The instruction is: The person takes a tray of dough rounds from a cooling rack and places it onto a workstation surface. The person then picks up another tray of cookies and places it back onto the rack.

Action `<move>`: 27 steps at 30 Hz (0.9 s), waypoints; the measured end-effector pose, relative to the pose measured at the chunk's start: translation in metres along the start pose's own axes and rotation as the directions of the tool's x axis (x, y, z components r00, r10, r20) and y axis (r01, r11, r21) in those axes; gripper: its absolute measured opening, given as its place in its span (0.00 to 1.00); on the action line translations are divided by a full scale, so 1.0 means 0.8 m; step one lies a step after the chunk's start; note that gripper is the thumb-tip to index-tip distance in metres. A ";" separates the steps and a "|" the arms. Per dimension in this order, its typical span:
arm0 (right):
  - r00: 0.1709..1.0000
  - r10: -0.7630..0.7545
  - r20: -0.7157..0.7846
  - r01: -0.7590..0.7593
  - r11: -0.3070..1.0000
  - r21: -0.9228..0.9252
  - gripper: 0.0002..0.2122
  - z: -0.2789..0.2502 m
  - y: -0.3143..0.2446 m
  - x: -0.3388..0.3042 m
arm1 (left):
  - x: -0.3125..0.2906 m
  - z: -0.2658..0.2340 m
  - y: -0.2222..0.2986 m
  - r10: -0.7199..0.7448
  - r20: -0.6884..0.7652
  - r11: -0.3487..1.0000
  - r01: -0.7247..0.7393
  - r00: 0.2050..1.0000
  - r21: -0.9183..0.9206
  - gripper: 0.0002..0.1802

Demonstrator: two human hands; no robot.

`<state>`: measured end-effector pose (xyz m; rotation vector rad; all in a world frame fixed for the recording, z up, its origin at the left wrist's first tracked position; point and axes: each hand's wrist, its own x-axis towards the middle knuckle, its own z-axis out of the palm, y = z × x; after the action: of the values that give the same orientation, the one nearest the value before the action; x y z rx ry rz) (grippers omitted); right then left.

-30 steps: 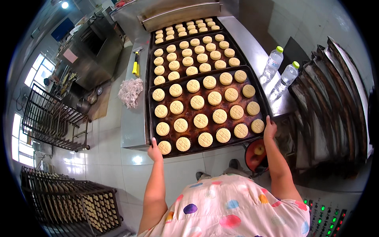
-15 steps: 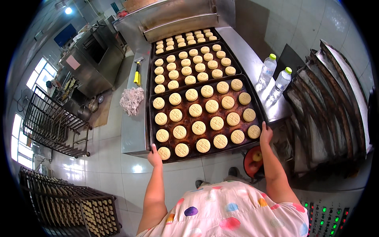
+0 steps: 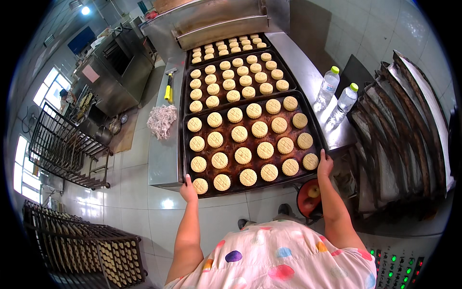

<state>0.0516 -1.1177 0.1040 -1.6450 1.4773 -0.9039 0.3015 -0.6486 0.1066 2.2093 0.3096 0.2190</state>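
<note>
A dark baking tray (image 3: 231, 150) with rows of round, pale, patterned cakes (image 3: 260, 129) lies in front of me at the near end of a metal counter. My left hand (image 3: 189, 189) grips its near left corner, thumb on the rim. At the near right corner my right hand (image 3: 325, 164) is closed on the rim in the same way; the fingers beneath are hidden. Beyond it a second tray (image 3: 222, 100) of the same cakes touches its far edge. A third tray (image 3: 216, 58) reaches to the oven's mouth (image 3: 221, 32).
On the counter's left side lie a crumpled cloth (image 3: 162, 121) and a yellow-handled scraper (image 3: 168, 89). Two water bottles (image 3: 328, 84) stand at the right, beside stacked dark trays (image 3: 399, 130). A red bucket (image 3: 309, 198) sits below my right hand. Racks (image 3: 67, 144) stand at the left.
The view has shifted very slightly. My hands stay on the tray's corners, and the trays and cakes keep their places.
</note>
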 end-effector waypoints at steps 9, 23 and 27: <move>1.000 0.012 0.016 -0.012 1.000 0.029 0.24 0.000 -0.007 -0.005 | 0.004 -0.001 -0.011 -0.025 -0.006 0.999 0.025 1.000 -0.041 0.35; 1.000 -0.012 -0.014 0.012 1.000 0.012 0.25 0.003 -0.015 -0.005 | 0.003 -0.002 -0.002 -0.001 -0.001 1.000 0.001 1.000 0.002 0.36; 1.000 -0.022 0.017 0.019 0.989 0.149 0.25 0.019 -0.028 -0.020 | 0.000 -0.018 0.002 -0.055 -0.006 0.997 0.055 0.998 -0.061 0.37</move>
<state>0.0738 -1.0990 0.1157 -1.5580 1.3493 -0.9835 0.2975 -0.6387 0.1169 2.1378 0.3628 0.2044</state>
